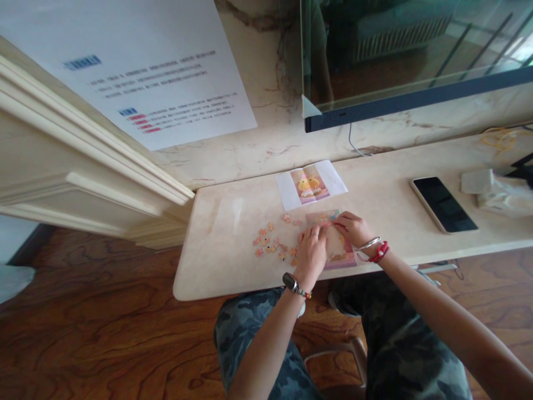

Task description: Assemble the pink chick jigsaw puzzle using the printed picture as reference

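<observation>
A partly assembled jigsaw puzzle (pixel 347 256) with a pink and yellow picture lies near the front edge of the table. Over its left side, my left hand (pixel 312 251) rests with bent fingers close together; whatever they hold is hidden. My right hand (pixel 353 229) comes in from the right, thumb and fingers pinched at the puzzle's upper part, close to the left fingertips. Something small and pinkish shows between the two hands, too small to name surely. Loose puzzle pieces (pixel 263 241), several of them, are scattered left of my left hand.
Behind the puzzle lies a creased reference sheet (pixel 313 185) with a picture of yellow toy figures. To the right are a phone (pixel 443 204) and a white plastic packet (pixel 502 194). A screen (pixel 416 94) and a printed notice (pixel 166 83) are at the wall behind the table (pixel 216 255).
</observation>
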A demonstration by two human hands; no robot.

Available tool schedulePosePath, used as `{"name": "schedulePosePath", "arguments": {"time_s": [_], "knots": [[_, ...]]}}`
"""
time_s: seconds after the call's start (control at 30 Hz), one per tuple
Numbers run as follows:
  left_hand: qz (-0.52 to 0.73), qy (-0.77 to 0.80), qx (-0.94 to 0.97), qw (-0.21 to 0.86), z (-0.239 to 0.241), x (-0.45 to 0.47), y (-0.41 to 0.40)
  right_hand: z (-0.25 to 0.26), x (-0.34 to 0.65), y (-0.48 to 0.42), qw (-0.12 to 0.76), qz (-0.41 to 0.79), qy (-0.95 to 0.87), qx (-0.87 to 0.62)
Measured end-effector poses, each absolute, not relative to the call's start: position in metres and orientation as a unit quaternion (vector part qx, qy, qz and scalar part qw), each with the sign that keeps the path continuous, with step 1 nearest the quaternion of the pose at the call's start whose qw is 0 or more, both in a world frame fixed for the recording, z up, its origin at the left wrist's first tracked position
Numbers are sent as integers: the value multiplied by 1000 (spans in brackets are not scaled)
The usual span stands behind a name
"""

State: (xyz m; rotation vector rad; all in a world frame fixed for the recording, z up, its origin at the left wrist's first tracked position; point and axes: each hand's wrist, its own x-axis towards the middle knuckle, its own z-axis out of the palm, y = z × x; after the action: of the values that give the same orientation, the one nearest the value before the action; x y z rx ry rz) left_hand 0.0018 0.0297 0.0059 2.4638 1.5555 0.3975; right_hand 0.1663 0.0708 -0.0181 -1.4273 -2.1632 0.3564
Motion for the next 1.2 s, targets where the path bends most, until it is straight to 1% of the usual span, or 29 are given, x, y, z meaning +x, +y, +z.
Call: {"name": "schedulePosePath", "arguments": {"time_s": [0.2,0.27,0.57,0.7,0.9,1.2], "knots": [[139,529,830,106,6,2,30,-19,167,74,208,100,-817,-529],[140,528,831,100,7,2,29,-20,168,73,203,97,-819,-527],[115,522,841,75,8,0,30,-24,173,76,270,123,-821,-488],[102,524,844,59,8,0,30,-21,173,76,280,130,-821,-480],[97,527,842,62,11,-1,30,-17,174,81,250,147,-821,-492],[101,524,843,64,7,-2,28,-10,173,96,191,214,-808,-515]]}}
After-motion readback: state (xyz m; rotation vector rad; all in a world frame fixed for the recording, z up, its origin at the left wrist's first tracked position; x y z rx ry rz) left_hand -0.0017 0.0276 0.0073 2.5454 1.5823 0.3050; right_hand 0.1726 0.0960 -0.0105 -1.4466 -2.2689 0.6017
